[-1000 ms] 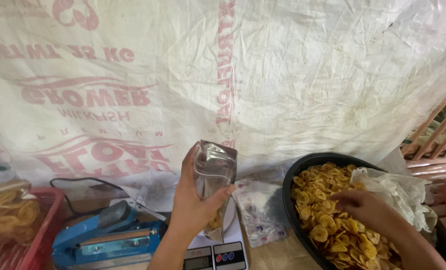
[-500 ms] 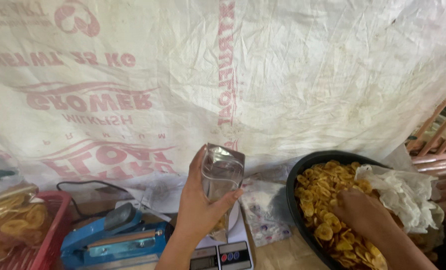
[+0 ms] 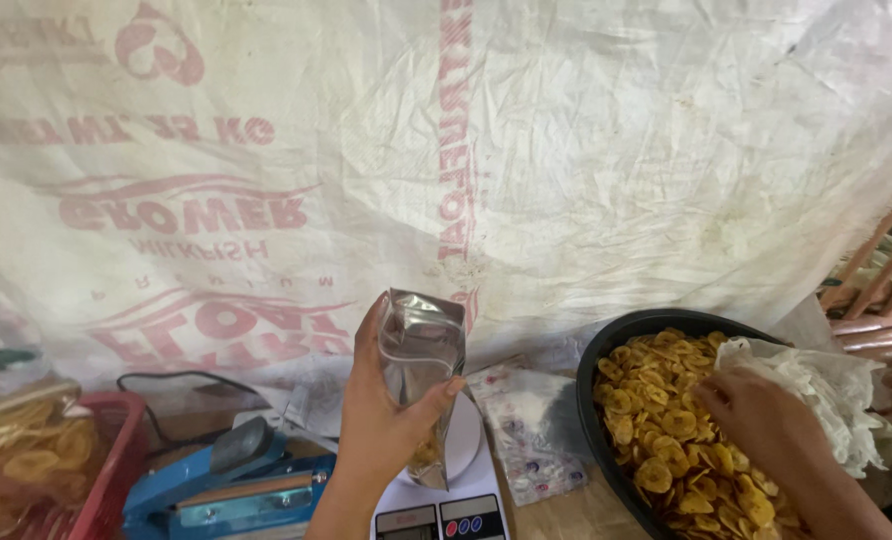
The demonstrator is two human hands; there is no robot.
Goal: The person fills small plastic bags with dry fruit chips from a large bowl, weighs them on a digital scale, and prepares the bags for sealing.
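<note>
Above the small white digital scale [image 3: 444, 500], left hand [image 3: 386, 425] is pinching a silvery foil pouch [image 3: 421, 365] upright; right hand's [image 3: 766, 420] fingers are curling into yellow banana chips [image 3: 666, 430], which may spill past the narrow mouth.

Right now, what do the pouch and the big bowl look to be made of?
Pouch: thin plastic film with a silvery foil back, shiny and creased, chips showing through.
Bowl: black with a smooth, dull rim, probably plastic, possibly coated metal.
</note>
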